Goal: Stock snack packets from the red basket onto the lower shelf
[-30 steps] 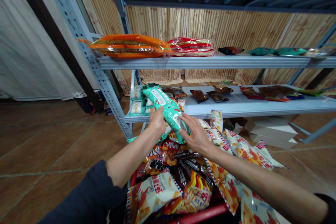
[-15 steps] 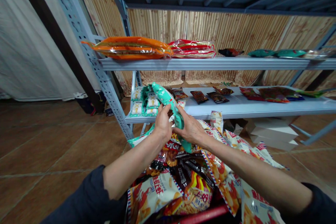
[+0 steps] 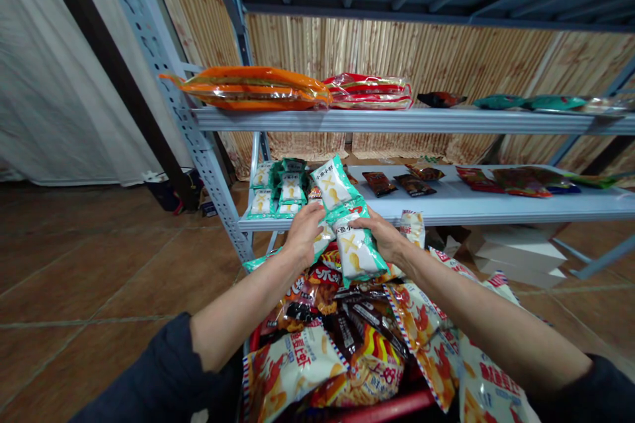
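Two teal-and-white snack bags meet end to end between my hands, printed fronts facing me: an upper snack bag [image 3: 333, 186] and a lower snack bag [image 3: 358, 252]. I cannot tell whether they are joined. My left hand [image 3: 303, 232] pinches their left edge near the point where they meet. On the other side, my right hand [image 3: 385, 232] grips the top right of the lower bag, with fingers partly hidden. Beneath is a red-rimmed basket [image 3: 387, 406] heaped with snack bags, including a white shrimp-snack bag [image 3: 295, 363]. Matching teal bags [image 3: 292, 188] are stacked on the lower shelf just beyond.
A blue-grey metal rack [image 3: 397, 120] stands ahead, its left post [image 3: 198, 152] beside the teal stack. Orange packs [image 3: 258, 89] and red packs [image 3: 370, 92] lie on the upper shelf. Small brown packets [image 3: 414, 185] lie on the lower shelf; white boxes [image 3: 516, 254] sit underneath.
The teal snack bags have turned from edge-on to face me and spread apart, one upper and one lower. My right hand has shifted slightly right and up.
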Demonstrator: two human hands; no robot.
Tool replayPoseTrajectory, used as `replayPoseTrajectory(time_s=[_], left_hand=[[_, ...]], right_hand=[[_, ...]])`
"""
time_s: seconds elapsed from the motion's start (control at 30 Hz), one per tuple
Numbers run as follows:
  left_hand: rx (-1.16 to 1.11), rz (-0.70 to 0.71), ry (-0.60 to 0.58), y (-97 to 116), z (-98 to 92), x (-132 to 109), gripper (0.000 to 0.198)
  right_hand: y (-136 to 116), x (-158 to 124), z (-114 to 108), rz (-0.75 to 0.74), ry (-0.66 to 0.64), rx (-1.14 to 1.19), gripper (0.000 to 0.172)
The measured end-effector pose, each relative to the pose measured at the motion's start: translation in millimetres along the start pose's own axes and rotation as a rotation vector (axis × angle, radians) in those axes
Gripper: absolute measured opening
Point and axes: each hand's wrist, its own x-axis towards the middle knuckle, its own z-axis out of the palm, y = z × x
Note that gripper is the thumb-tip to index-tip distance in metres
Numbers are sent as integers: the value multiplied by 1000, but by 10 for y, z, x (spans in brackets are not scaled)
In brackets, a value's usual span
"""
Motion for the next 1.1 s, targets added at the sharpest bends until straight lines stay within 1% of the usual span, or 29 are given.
replayPoseTrajectory(time_s=[0.07,0.1,0.23,0.3,0.33,0.4,0.47,0.6,0.73,0.8,0.97,1.1], left_hand=[[43,-37,-8,-59,-50,51,21],[33,-71,-36,-88,-72,75,21],[-77,-203,-227,-185,-123,153,29],[-108,-230,-285,-214,-123,169,30],[-119,-231,-291,-225,-118,172,28],[-140,-225,-270,-242,-106,171,21],[-152,-215,-204,-256,-98,172,16],[-212,-181,-94,-275,-85,181,12],[-258,-144,-45,-257,-68,198,4],[-272,-119,-25,-235,-70,225,5],[-269,-86,1,-176,-127,328,6],[-287,-47,6,-153,-167,366,7]], right_hand=[[6,9,-27,53,-14,88,51],[10,15,-37,72,-9,123,49],[26,21,-45,127,15,226,44],[35,10,-37,139,15,246,42],[40,3,-33,139,15,249,42],[57,-8,-30,140,19,242,41],[82,-15,-33,144,7,221,39],[135,-34,-32,103,-98,203,37],[146,-78,-10,63,-142,170,41],[141,-107,-11,71,-165,136,46],[153,-190,-75,131,-203,41,69],[180,-235,-120,174,-256,1,78]])
